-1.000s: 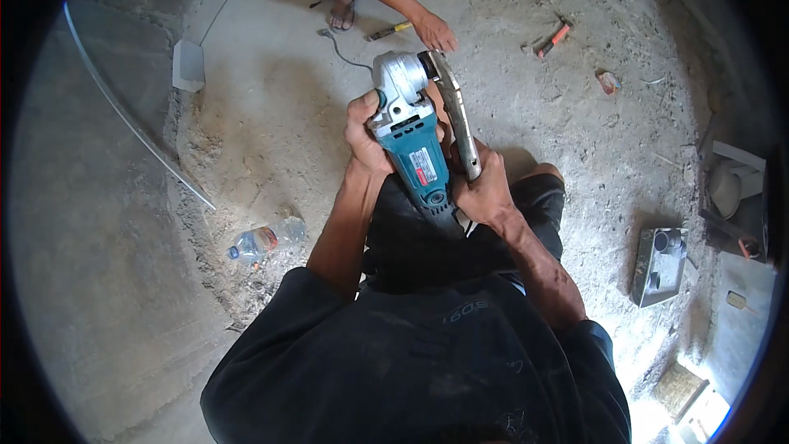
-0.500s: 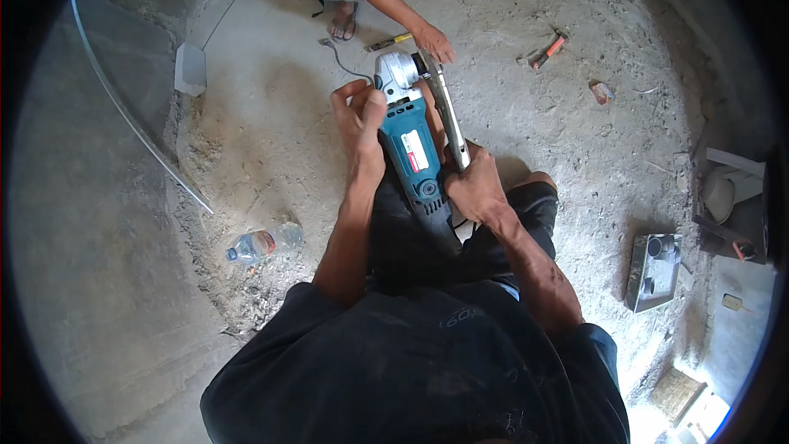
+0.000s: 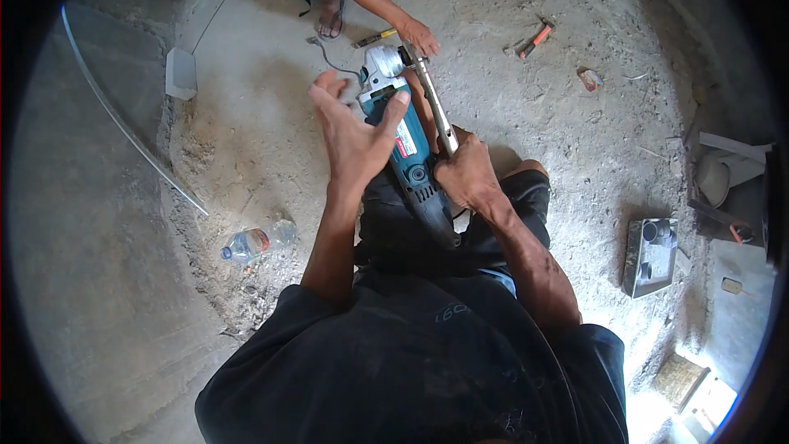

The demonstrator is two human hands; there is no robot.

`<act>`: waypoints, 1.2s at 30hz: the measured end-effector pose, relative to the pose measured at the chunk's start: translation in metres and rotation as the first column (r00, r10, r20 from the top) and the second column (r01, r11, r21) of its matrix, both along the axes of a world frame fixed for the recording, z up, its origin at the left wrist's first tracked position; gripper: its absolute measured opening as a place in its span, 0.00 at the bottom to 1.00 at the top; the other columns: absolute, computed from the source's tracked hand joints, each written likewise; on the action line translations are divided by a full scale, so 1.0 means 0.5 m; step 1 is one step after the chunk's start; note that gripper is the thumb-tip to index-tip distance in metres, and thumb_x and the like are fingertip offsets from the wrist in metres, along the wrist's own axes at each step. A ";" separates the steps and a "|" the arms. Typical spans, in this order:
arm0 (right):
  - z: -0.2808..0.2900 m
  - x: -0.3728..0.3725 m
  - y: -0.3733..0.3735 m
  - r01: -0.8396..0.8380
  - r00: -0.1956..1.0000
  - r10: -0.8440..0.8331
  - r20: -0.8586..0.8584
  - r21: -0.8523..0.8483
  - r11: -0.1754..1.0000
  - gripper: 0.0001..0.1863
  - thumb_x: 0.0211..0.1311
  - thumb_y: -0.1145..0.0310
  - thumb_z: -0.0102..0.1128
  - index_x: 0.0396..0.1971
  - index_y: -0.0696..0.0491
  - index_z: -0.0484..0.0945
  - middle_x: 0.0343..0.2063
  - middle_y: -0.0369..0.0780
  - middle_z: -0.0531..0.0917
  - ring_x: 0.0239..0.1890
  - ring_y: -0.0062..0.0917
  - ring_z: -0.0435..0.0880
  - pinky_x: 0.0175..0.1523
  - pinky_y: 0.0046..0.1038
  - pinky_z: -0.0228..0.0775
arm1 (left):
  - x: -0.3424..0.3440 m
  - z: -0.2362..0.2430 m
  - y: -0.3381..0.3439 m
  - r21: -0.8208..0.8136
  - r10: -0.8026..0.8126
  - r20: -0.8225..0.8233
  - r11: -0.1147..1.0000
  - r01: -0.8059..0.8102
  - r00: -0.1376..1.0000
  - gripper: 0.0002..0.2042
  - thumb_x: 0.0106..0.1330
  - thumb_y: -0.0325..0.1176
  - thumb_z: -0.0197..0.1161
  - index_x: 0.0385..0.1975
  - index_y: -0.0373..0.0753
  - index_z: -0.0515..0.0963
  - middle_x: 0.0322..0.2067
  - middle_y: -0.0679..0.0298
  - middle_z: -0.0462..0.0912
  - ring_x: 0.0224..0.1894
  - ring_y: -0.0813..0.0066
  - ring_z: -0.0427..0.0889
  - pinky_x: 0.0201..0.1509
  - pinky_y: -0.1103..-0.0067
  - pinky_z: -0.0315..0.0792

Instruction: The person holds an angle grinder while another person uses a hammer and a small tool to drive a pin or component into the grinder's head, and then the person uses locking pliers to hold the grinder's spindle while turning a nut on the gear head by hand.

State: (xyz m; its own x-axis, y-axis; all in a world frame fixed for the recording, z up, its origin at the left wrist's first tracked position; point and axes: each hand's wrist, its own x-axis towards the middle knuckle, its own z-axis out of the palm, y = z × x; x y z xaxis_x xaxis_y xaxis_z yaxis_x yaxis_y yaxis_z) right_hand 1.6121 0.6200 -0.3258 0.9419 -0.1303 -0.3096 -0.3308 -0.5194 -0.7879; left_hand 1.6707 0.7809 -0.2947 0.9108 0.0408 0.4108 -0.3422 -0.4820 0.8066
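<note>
A teal angle grinder (image 3: 408, 148) with a silver gear head lies tilted over my lap, its head pointing away from me. My left hand (image 3: 358, 138) is open, fingers spread off the grinder's left side, its thumb over the grinder's body. In my right hand (image 3: 470, 174) is the near end of a long silver metal hand tool (image 3: 435, 103) of a kind I cannot make out. Its far end meets the grinder's head at the disc side. There a co-worker's hand (image 3: 420, 37) reaches in and touches or nearly touches it; the exact contact is hidden.
A hammer with an orange-red handle (image 3: 536, 39) and a yellow-handled tool (image 3: 376, 38) lie on the rough floor. Plastic bottles (image 3: 251, 244) are at left. A metal tray (image 3: 652, 256) with dark round parts stands at right. The co-worker crouches ahead, beside a pale block (image 3: 181, 73).
My left hand has come off the grinder's head and moved back toward me, its fingers spreading. The right hand stays on the metal tool. The whole view has shifted slightly.
</note>
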 end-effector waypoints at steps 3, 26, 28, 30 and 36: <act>-0.001 0.004 -0.008 -0.010 1.000 0.010 0.001 0.048 0.999 0.13 0.47 0.74 0.58 0.30 0.67 0.80 0.32 0.65 0.81 0.43 0.56 0.83 0.49 0.43 0.77 | -0.045 0.027 -0.013 0.435 -0.064 0.391 0.892 -0.122 0.918 0.31 0.57 0.39 0.75 0.52 0.30 0.65 0.45 0.52 0.73 0.44 0.59 0.76 0.48 0.69 0.72; -0.071 -0.042 -0.012 -0.071 0.920 0.172 0.351 -0.284 0.956 0.06 0.55 0.71 0.55 0.31 0.55 0.79 0.33 0.47 0.84 0.37 0.45 0.84 0.39 0.37 0.74 | 0.066 0.033 -0.162 0.835 -0.862 -0.302 -0.034 0.549 0.406 0.43 0.68 0.70 0.40 0.09 0.35 0.79 0.08 0.48 0.73 0.14 0.46 0.77 0.20 0.60 0.71; -0.073 -0.043 -0.014 -0.041 0.938 0.072 0.339 -0.096 0.995 0.05 0.53 0.72 0.56 0.28 0.56 0.78 0.30 0.48 0.84 0.35 0.46 0.84 0.37 0.37 0.74 | 0.068 0.031 -0.165 0.856 -0.837 -0.351 -0.105 0.507 0.420 0.42 0.68 0.70 0.39 0.11 0.36 0.80 0.10 0.48 0.74 0.16 0.47 0.79 0.21 0.61 0.72; -0.075 -0.043 -0.013 -0.005 0.919 0.000 0.395 0.012 1.000 0.04 0.51 0.73 0.57 0.26 0.57 0.78 0.27 0.49 0.83 0.33 0.47 0.85 0.35 0.37 0.75 | 0.070 0.034 -0.170 0.851 -0.842 -0.360 -0.120 0.511 0.402 0.41 0.69 0.69 0.39 0.11 0.37 0.81 0.10 0.48 0.75 0.16 0.48 0.79 0.21 0.61 0.72; -0.066 -0.049 -0.021 0.009 0.899 -0.056 0.435 0.108 0.994 0.07 0.47 0.73 0.60 0.24 0.61 0.78 0.20 0.51 0.82 0.25 0.48 0.83 0.32 0.38 0.75 | 0.060 0.053 -0.174 0.846 -0.790 -0.438 -0.202 0.493 0.428 0.35 0.69 0.62 0.46 0.15 0.37 0.83 0.15 0.48 0.79 0.22 0.48 0.83 0.28 0.61 0.76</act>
State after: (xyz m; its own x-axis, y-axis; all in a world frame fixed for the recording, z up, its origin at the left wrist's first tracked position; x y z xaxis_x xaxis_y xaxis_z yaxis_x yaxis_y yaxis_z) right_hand 1.5876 0.6094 -0.3589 0.9810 -0.1533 0.1190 0.0433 -0.4247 -0.9043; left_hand 1.7006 0.6942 -0.2684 0.0992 -0.9656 -0.2404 -0.9950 -0.0988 -0.0135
